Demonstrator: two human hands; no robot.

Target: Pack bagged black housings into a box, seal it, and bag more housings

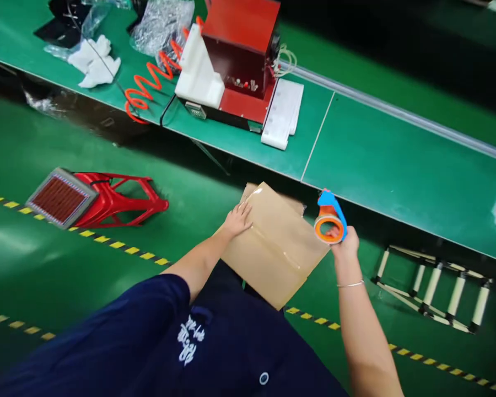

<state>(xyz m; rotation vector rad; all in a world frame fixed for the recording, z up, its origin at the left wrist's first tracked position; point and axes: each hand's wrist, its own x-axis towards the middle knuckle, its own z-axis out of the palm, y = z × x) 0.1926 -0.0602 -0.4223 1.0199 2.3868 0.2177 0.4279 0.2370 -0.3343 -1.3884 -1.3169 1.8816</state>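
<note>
A brown cardboard box (pixel 279 245) stands in front of my body, a strip of clear, shiny tape running across its top. My left hand (pixel 237 221) lies flat on the box's upper left edge, fingers stretched out. To the right of the box, my right hand (pixel 345 242) is wrapped round a blue and orange tape dispenser (pixel 332 218), which is lifted off the box. Its orange roll ring faces up toward me. What supports the box from below is hidden.
Beyond the box runs a green workbench (pixel 380 160) bearing a red machine (pixel 242 60), a coiled orange hose (pixel 152 80) and white cloth (pixel 95 60). A red stool (pixel 119 199) stands on the floor at left, a pale tube frame (pixel 434 289) at right.
</note>
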